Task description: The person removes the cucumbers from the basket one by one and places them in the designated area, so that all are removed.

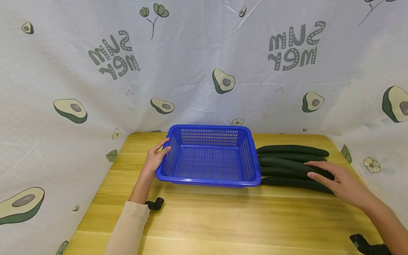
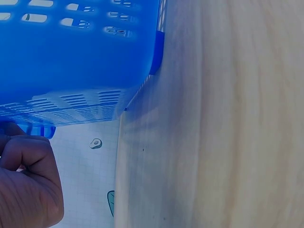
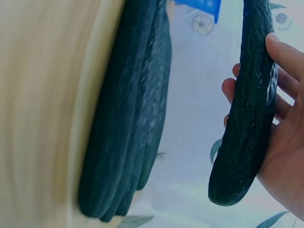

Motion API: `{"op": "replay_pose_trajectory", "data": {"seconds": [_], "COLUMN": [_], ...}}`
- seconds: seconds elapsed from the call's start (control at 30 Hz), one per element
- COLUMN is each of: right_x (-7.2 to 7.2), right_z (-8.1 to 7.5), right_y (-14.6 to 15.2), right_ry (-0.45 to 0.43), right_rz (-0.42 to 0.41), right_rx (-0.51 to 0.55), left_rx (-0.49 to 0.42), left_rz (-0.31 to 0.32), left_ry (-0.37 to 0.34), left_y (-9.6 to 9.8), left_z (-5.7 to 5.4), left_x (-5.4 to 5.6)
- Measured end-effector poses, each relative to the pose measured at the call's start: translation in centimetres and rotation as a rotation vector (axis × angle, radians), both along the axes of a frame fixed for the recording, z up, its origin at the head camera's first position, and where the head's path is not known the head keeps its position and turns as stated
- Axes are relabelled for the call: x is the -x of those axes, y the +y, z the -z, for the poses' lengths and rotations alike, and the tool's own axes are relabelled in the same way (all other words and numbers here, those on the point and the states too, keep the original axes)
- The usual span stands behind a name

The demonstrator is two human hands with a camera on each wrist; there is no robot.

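Observation:
A blue plastic basket [image 1: 208, 183] with perforated walls stands on the wooden table, nothing inside it. My left hand [image 1: 154, 159] grips its left rim, thumb over the edge; in the left wrist view that hand [image 2: 31, 180] shows curled fingers beside the basket wall [image 2: 71, 61]. At the right, my right hand [image 1: 342, 182] holds a dark green cucumber [image 1: 290, 165] near its right end. The right wrist view shows this cucumber [image 3: 247, 104] raised apart from the others, the fingers of the right hand [image 3: 287, 128] wrapped round it.
Several more cucumbers [image 1: 293, 150] lie side by side on the table [image 1: 223, 219], just right of the basket. A white curtain [image 1: 191, 53] printed with avocados hangs behind and at both sides. Black wrist cameras [image 1: 155, 204] are strapped to both forearms.

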State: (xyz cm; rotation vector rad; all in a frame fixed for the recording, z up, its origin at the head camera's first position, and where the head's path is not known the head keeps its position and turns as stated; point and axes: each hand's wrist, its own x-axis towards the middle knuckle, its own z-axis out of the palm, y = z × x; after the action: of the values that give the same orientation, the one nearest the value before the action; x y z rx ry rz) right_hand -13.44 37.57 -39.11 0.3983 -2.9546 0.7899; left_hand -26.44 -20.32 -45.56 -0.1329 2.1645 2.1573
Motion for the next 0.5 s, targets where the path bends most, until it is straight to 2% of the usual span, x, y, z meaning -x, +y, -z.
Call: {"op": "replay_pose_trajectory", "data": {"seconds": [0.33, 0.5], "right_x": [-0.8, -1.2], "right_z": [1.6, 2.9], "right_y": [2.4, 3.3], "right_ry": [-0.042, -0.039], "right_rz": [0.039, 0.030], "right_rx": [-0.036, -0.064], "left_rx": [0.000, 0.017], "left_rz": [-0.005, -0.007], "left_ry": [-0.007, -0.010], "left_y": [0.0, 0.1], "left_z": [0.1, 0.1], "left_x": [0.1, 0.0]}}
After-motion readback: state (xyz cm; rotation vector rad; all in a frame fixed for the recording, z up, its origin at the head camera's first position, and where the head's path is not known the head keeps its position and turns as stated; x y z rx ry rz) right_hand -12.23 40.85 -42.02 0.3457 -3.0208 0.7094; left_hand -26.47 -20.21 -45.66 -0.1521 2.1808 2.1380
